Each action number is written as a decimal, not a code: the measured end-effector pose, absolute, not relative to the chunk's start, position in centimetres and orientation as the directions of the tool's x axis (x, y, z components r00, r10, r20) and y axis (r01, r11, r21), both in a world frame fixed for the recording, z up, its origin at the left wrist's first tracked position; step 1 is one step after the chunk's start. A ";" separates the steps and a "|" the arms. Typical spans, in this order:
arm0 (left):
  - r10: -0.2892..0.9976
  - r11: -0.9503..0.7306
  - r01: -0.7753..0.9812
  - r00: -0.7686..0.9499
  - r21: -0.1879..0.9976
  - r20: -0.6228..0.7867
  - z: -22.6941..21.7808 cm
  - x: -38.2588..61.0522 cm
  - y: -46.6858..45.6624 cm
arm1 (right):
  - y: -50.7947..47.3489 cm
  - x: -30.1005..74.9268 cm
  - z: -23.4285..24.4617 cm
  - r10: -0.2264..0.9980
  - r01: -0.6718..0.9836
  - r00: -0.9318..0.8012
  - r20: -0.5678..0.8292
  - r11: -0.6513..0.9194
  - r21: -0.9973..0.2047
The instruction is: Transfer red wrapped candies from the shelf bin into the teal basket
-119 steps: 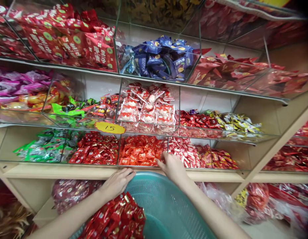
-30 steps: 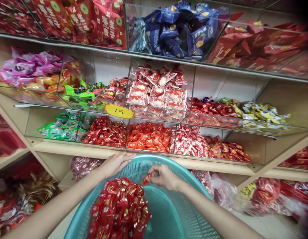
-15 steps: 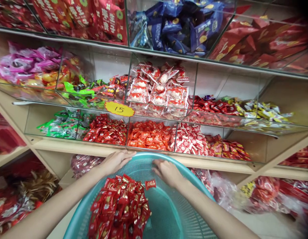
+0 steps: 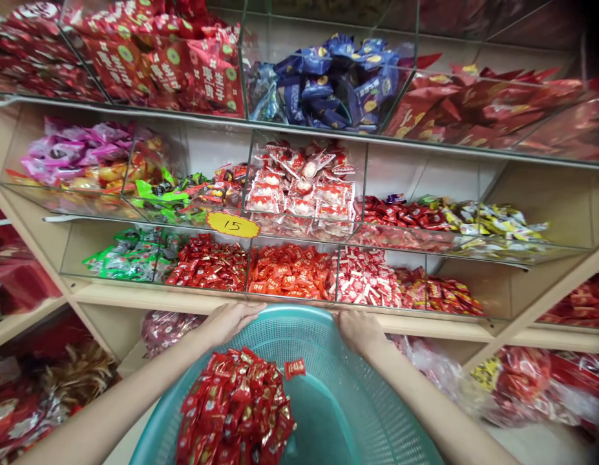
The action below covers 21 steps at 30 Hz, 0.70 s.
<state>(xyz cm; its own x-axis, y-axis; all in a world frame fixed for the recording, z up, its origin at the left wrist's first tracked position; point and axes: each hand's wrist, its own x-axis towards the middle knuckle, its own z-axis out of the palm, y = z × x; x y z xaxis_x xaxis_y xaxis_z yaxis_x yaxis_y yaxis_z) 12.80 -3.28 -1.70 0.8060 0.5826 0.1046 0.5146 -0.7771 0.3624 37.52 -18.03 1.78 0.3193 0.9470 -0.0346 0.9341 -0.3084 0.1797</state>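
A teal mesh basket point(image 4: 328, 400) is in front of me against the shelf. My left hand point(image 4: 229, 321) grips its far left rim with fingers closed over the edge. My right hand point(image 4: 358, 329) rests on the far right rim, fingers curled over it. Inside the basket lies a heap of red wrapped candies point(image 4: 234, 410). One small orange-red candy point(image 4: 294, 368) lies apart beside the heap. Just beyond the rim is a glass bin of orange-red candies point(image 4: 287, 274).
Glass bins line the wooden shelves: red candies point(image 4: 207, 268), red-and-white candies point(image 4: 369, 281), green packets point(image 4: 127, 255), white-red packets point(image 4: 302, 187), blue packets point(image 4: 328, 81). A yellow tag reading 15 point(image 4: 232, 225) hangs on the middle shelf. Plastic bags of sweets point(image 4: 522, 381) fill the bottom shelf.
My right hand let the orange-red candy drop into the basket, then moved up to the far right rim. The left hand stayed on the rim.
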 end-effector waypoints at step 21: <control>0.534 -0.823 0.499 0.843 0.270 0.070 -1.0 10.9 -2.0 | -16.6 34.2 0.9 0.906 0.916 0.398 -0.142 -0.387 0.100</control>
